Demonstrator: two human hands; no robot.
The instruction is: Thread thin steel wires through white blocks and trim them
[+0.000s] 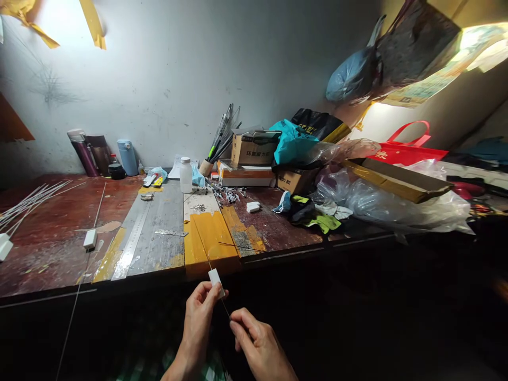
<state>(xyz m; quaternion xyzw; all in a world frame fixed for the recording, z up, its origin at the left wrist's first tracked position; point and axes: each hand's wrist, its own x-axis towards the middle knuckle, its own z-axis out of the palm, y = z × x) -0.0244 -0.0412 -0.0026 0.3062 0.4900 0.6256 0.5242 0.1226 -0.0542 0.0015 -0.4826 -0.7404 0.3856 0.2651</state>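
My left hand (pixel 200 312) pinches a small white block (pixel 216 282) in front of the table's edge. A thin wire (pixel 203 241) runs out of the block's far end over the yellow-taped strip (pixel 214 238). The same thin line shows below the block, and my right hand (pixel 256 338) closes its thumb and forefinger on that lower part. On the left of the table lies another white block (pixel 90 239) with a long thin rod (pixel 73 312) passing along it and hanging over the edge.
White rods (pixel 32 203) lie at the far left. Behind are a white bottle (pixel 185 175), a blue flask (pixel 127 157) and a cardboard box (pixel 254 148). Plastic bags (pixel 377 201) crowd the right. A metal ruler (pixel 135 235) lies left of the taped strip.
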